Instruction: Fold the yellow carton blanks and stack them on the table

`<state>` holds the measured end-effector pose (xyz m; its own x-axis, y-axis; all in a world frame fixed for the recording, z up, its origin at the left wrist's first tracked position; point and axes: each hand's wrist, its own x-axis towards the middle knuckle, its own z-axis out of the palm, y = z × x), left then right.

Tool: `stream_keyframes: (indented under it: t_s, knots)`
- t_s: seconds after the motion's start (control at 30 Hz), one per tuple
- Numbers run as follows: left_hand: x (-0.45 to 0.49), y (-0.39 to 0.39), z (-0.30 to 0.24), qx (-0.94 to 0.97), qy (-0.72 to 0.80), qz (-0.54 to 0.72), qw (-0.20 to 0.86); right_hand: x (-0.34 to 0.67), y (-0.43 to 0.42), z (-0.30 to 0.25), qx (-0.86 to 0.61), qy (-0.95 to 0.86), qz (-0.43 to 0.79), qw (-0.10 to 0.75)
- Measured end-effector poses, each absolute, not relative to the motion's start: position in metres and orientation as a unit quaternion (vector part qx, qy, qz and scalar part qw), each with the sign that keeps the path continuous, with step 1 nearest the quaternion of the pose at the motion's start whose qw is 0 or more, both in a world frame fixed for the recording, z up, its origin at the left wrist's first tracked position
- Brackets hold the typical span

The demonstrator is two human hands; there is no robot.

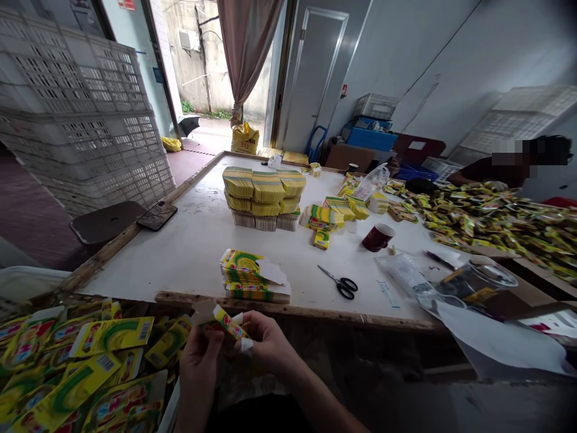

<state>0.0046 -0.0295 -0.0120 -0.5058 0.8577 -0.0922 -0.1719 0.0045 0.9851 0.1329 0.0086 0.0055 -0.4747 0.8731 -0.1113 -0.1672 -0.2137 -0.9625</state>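
Note:
Between my two hands, just in front of the table's near edge, is a small yellow printed carton (231, 322) with its end flaps standing out. My left hand (201, 355) is closed on its left end, near a raised grey-white flap. The fingers of my right hand (265, 343) pinch its right end, and white wrapping shows on a fingertip. Past the carton, a stack of flat, unfolded cartons (255, 279) lies at the table edge. Left of my hands, a bin is heaped with yellow cartons (108, 337).
Bundled carton blanks (264, 198) stand stacked mid-table. Black-handled scissors (340, 282), a dark red mug (378, 237) and a phone (157, 215) lie about. A clear plastic container (478, 282) is at right. Another person (496, 165) sits behind a large carton pile (496, 216). White crates (81, 114) rise at left.

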Motion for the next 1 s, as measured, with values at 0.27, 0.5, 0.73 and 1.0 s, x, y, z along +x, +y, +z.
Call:
stream_keyframes:
  t_s: [0.27,0.5,0.73,1.0]
  knots:
    - [-0.034,-0.027,-0.019,0.4,0.506,0.598,0.476,0.164,0.018,0.013,-0.394,-0.789,0.334,0.331]
    - [-0.03,-0.03,-0.005,0.627,0.528,0.298,0.489,0.163,0.0,0.02,-0.27,-0.91,0.18,0.259]
    - [0.007,-0.037,-0.005,0.548,0.627,0.448,0.325,0.154,-0.002,0.017,-0.386,-0.566,0.536,0.494]
    - [0.026,-0.043,-0.012,0.526,0.629,0.487,0.301,0.133,0.001,0.014,-0.408,-0.41,0.69,0.435]
